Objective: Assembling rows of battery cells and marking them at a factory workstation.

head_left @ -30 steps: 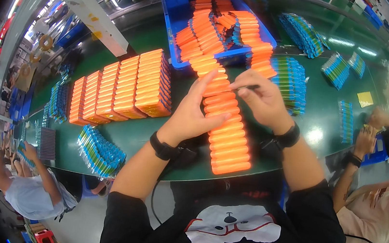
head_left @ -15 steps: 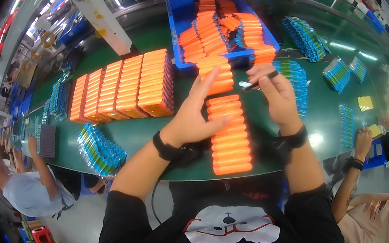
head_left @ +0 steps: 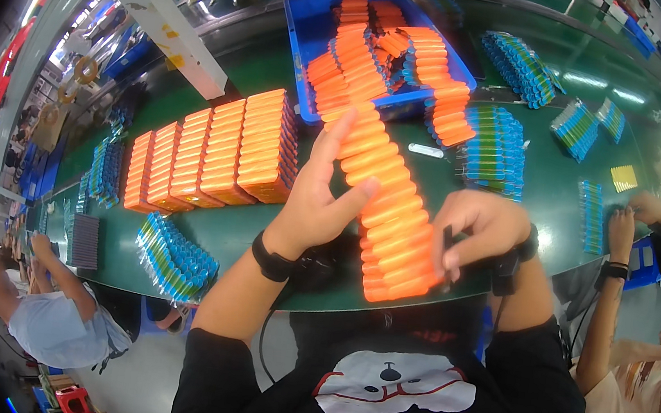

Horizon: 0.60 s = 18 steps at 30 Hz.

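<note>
A long strip of joined orange tubes (head_left: 389, 189) runs from the blue bin toward me. Its near end lies over a stack of the same strips at the table's front edge. My left hand (head_left: 322, 193) rests along the left side of the strip, fingers stretched out and thumb on the tubes. Down by the strip's near end is my right hand (head_left: 482, 235), fingers curled around a small black tool (head_left: 448, 239) whose kind I cannot make out. Its fingertips are at the right edge of the orange tubes.
The blue bin (head_left: 301, 79) holds more orange strips. Stacked orange blocks (head_left: 213, 151) stand at left. Blue-green packs lie at left front (head_left: 171, 257) and right (head_left: 494, 152). A small white piece (head_left: 426, 150) lies near the bin. Co-workers sit at both sides.
The strip has been drawn out from the bin and laid over the stack. My right hand has come down toward me from near the bin; my left hand has barely moved.
</note>
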Motion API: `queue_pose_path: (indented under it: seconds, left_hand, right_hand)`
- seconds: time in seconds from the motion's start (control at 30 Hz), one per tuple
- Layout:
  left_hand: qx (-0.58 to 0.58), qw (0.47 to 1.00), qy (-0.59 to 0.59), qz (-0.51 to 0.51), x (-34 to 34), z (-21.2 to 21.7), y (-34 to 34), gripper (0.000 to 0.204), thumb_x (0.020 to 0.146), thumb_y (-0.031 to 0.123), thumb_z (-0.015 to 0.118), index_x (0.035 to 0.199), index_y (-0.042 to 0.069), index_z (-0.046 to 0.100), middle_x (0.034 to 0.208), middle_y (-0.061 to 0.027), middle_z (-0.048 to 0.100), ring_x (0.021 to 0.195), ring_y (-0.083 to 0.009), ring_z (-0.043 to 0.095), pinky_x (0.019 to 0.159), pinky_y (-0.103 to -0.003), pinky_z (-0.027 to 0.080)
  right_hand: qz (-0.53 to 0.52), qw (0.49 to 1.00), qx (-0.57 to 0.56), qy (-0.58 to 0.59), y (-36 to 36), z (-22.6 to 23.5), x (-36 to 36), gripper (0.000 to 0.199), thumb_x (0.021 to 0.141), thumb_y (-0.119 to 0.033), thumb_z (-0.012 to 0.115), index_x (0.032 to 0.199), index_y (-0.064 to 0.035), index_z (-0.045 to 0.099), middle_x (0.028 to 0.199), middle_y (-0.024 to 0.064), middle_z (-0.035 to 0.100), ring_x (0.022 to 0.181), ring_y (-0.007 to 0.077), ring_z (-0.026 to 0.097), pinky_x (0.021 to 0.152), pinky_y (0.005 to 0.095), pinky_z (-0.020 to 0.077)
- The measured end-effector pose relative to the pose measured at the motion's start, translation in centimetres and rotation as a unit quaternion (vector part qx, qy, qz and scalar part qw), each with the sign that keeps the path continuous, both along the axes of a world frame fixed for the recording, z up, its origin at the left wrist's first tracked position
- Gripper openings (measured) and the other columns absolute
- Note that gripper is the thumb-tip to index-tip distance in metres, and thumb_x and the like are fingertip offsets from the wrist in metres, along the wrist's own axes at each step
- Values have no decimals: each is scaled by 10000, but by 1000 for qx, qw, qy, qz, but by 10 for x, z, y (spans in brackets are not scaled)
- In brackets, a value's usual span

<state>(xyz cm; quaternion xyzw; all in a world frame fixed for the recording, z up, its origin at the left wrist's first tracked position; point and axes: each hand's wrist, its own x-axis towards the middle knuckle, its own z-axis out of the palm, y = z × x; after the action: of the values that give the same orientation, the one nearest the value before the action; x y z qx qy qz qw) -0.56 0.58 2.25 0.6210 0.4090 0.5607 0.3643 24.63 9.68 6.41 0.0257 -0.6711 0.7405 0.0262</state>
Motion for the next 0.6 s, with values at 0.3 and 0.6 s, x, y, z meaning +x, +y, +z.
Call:
queue_pose_path:
  seconds: [0.3, 0.6]
  left_hand:
    - [-79, 989, 117, -36, 0, -3, 4, 839, 861, 80, 763, 1562, -5, 310, 1498, -91, 421, 1373, -177, 414, 1132, -340, 353]
    - [-100, 993, 30, -47, 3, -17, 7, 864, 818, 164, 808, 1539, 35, 349, 1438, -159, 447, 1325, -247, 486, 1104, -350, 405]
  right_hand:
    - [162, 980, 25, -111, 8, 1, -7, 188, 982, -130, 647, 942, 41, 713, 793, 93, 724, 638, 116, 665, 577, 265, 498]
    - [-407, 888, 169, 129, 3, -40, -37, 115, 977, -83, 623, 1047, -22, 692, 970, 56, 642, 898, 162, 627, 805, 293, 503]
